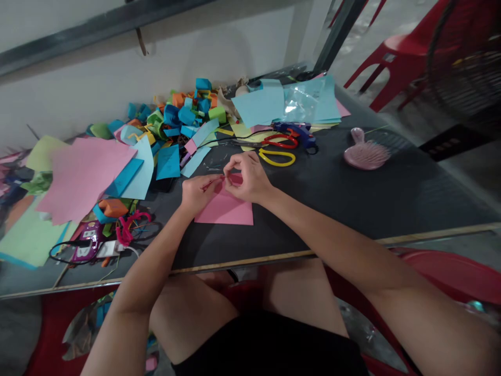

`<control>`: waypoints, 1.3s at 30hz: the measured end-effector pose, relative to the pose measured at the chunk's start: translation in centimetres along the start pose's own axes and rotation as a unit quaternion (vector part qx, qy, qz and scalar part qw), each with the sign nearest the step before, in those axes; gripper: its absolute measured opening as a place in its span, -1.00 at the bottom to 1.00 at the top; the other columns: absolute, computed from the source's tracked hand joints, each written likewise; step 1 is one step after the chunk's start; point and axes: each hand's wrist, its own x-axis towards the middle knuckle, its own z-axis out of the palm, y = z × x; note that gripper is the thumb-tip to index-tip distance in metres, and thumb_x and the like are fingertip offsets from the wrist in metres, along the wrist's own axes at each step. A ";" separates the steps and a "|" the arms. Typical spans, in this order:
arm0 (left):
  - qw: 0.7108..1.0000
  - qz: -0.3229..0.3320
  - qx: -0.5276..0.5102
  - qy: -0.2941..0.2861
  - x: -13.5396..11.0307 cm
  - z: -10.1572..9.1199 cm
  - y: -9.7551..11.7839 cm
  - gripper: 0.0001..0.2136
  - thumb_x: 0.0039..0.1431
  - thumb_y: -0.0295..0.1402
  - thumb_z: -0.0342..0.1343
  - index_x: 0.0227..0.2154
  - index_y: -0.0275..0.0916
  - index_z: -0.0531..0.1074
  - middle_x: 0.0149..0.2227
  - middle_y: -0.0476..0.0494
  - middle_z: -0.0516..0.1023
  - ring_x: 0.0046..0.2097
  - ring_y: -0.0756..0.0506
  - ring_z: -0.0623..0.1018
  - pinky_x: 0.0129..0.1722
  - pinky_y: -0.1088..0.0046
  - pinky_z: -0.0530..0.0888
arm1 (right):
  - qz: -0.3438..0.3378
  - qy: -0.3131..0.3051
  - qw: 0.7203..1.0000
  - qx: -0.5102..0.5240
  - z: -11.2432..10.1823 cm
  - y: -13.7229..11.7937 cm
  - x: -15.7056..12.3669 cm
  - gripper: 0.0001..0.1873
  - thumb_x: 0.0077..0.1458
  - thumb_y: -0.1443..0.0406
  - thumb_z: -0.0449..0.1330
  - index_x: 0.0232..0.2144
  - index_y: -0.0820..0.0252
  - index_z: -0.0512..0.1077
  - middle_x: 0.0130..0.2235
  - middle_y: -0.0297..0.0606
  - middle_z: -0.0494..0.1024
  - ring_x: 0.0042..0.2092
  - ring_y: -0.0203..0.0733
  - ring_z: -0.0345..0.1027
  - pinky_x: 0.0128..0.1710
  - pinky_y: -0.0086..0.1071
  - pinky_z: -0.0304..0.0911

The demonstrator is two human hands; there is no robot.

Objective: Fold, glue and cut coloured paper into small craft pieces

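Observation:
A sheet of pink paper (227,210) lies on the dark table right below both hands. My left hand (197,194) is closed, with a small, narrow reddish-pink piece of paper (214,181) between thumb and fingers. From the other side, my right hand (248,176) pinches at the tip of that same piece, its thumb and forefinger making a ring over the sheet. The fingers partly cover the piece, so its full shape is hidden. Just beyond my right hand are scissors (278,158) with one yellow and one red handle loop.
Folded coloured paper pieces (172,115) are heaped against the wall. Pink sheets (84,172) lie at left, near a purple device (88,243) with a cable. Light-blue sheets (260,104) lie at the back; a pink hairbrush (366,154) rests at right. A fan (465,68) stands beyond.

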 end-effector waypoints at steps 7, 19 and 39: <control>0.997 0.076 0.025 0.004 0.0 0.1 0.0 -0.83 0.21 -0.36 0.13 -0.34 -0.13 0.65 -0.32 -0.09 0.70 -0.32 -0.07 0.68 -0.31 0.46 0.56 | -0.029 0.020 0.999 -0.018 -0.1 0.1 0.1 -0.58 -0.14 0.45 0.14 -0.23 0.05 0.10 -0.38 -0.40 0.56 -0.31 -0.11 0.42 -0.01 -0.11 0.15; 0.998 0.047 -0.018 0.027 0.4 -0.8 0.0 -0.86 0.22 -0.35 0.17 -0.30 -0.07 0.65 -0.29 -0.05 0.70 -0.27 -0.06 0.68 -0.26 0.44 0.59 | 0.007 0.030 0.999 -0.026 -0.9 2.0 0.3 -0.55 -0.20 0.46 0.13 -0.24 0.03 0.09 -0.39 -0.41 0.54 -0.28 -0.09 0.41 -0.06 -0.14 0.18; 0.996 0.090 -0.004 0.007 0.3 -0.2 0.2 -0.81 0.22 -0.40 0.11 -0.37 -0.13 0.65 -0.33 -0.06 0.70 -0.30 -0.05 0.68 -0.27 0.47 0.59 | -0.030 -0.027 0.999 -0.003 -0.6 1.0 0.5 -0.60 -0.15 0.43 0.11 -0.24 0.05 0.08 -0.38 -0.43 0.54 -0.35 -0.16 0.41 0.01 -0.12 0.05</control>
